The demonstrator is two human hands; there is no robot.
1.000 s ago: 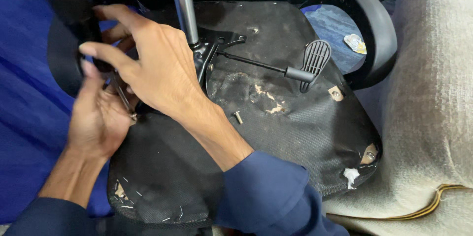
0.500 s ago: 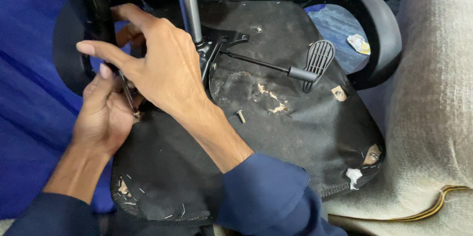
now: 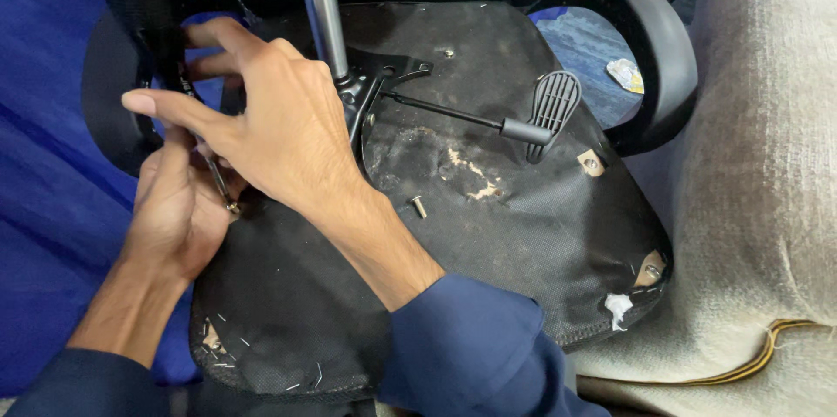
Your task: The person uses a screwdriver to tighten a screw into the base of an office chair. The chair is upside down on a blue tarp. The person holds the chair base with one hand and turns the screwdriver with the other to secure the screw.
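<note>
While the upturned chair seat is laid underside up, both hands are kept at its left edge. Farthest left, the left hand is closed around a thin metal tool, whose tip is set against the seat's edge, seemingly so it can be steadied there. Just beside and partly over it, the right hand is spread, fingers bent towards the black armrest; whether anything is pinched cannot be told. Right of the hands, a loose bolt is seen on the fabric, then the lever paddle. The tool's handle is hidden, and the metal column is cut off above.
</note>
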